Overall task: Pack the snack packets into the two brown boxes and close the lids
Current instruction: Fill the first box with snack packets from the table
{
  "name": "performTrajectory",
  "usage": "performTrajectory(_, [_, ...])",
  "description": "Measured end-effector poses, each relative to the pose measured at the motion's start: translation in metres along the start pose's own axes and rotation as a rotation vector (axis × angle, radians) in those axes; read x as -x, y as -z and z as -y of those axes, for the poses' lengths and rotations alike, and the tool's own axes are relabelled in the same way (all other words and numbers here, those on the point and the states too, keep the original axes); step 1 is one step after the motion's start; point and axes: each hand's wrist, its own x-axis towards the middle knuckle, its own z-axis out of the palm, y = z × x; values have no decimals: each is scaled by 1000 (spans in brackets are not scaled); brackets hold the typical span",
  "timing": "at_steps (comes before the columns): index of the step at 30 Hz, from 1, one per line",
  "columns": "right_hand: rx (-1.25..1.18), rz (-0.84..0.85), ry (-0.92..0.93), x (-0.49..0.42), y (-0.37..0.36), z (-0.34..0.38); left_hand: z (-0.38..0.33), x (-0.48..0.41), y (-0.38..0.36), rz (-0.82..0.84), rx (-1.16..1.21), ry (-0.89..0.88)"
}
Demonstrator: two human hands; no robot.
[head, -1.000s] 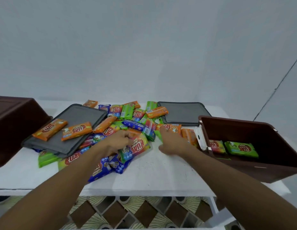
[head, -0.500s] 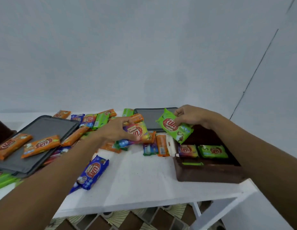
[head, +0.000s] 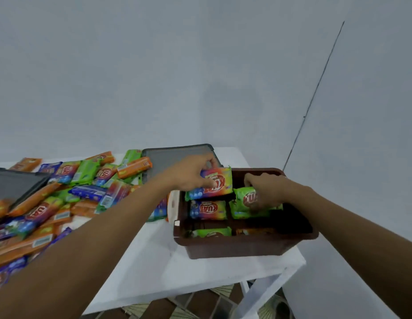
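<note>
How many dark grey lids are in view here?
2. One grey lid lies behind the brown box; the other lid is at the picture's left edge, partly cropped.

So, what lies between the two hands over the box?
In the head view, the multicoloured packet that the left hand grips; the right hand holds a green packet in the brown box.

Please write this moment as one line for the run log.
left hand: holds colourful packet over brown box | right hand: holds green packet inside box | lid: off, behind box | loose packets: many on table
</note>
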Motion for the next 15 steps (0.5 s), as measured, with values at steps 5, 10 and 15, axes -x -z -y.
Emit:
performTrajectory(5, [155, -96, 112, -10, -26, -13, 2, -24, -37, 203, -292, 26])
performTrajectory(10, [350, -219, 214, -23, -35, -19, 2, -27, -56, 177, -826, 39])
performTrajectory(15, [308, -250, 229, -26, -38, -21, 6, -27, -62, 172, -906, -9])
